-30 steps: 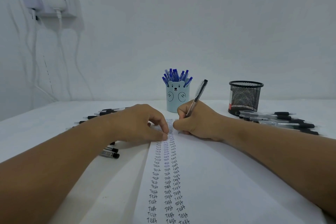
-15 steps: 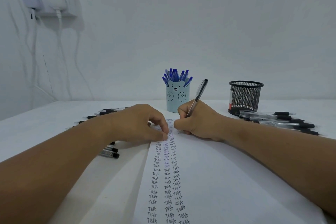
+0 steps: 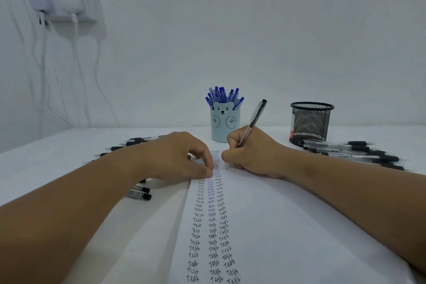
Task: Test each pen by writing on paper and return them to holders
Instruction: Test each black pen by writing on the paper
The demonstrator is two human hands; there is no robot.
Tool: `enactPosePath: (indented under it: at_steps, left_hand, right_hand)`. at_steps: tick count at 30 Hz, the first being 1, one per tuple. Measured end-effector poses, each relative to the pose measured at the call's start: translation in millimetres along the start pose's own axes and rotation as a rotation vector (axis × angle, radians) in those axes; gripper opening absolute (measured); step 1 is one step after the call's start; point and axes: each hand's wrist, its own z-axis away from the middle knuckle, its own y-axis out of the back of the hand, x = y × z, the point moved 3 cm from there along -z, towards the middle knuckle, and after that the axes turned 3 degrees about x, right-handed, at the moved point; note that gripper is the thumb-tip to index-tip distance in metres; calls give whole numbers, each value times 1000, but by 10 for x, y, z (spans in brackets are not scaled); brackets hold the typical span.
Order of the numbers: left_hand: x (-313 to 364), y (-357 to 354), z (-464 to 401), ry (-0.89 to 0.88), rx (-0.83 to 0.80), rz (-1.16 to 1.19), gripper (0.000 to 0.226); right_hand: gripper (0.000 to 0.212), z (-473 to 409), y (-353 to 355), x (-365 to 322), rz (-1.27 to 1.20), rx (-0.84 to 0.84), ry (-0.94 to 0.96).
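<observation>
With three columns already written on the paper (image 3: 265, 226), a black pen (image 3: 253, 122) is gripped by the right hand (image 3: 251, 152), the sheet pinned by the left hand's (image 3: 177, 157) fingertips, while the far mesh holder (image 3: 311, 122) is seemingly unfilled.

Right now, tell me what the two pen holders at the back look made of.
Black mesh cup holder: looks like metal wire mesh, matte; the wall shows through its open weave. Pale blue bear-face holder: smooth, opaque, soft sheen; plastic or ceramic, cannot tell which.

left hand (image 3: 182, 157): palm down, fingers curled, fingertips pressing; right hand (image 3: 251, 154): fist-like writing grip
</observation>
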Motion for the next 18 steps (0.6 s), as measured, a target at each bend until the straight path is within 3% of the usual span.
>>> enactPosePath:
  at_steps: [18]
  left_hand:
    - [-16, -5, 3, -2, -3, 6, 9]
  right_hand:
    - [40, -22, -7, 20, 31, -7, 30]
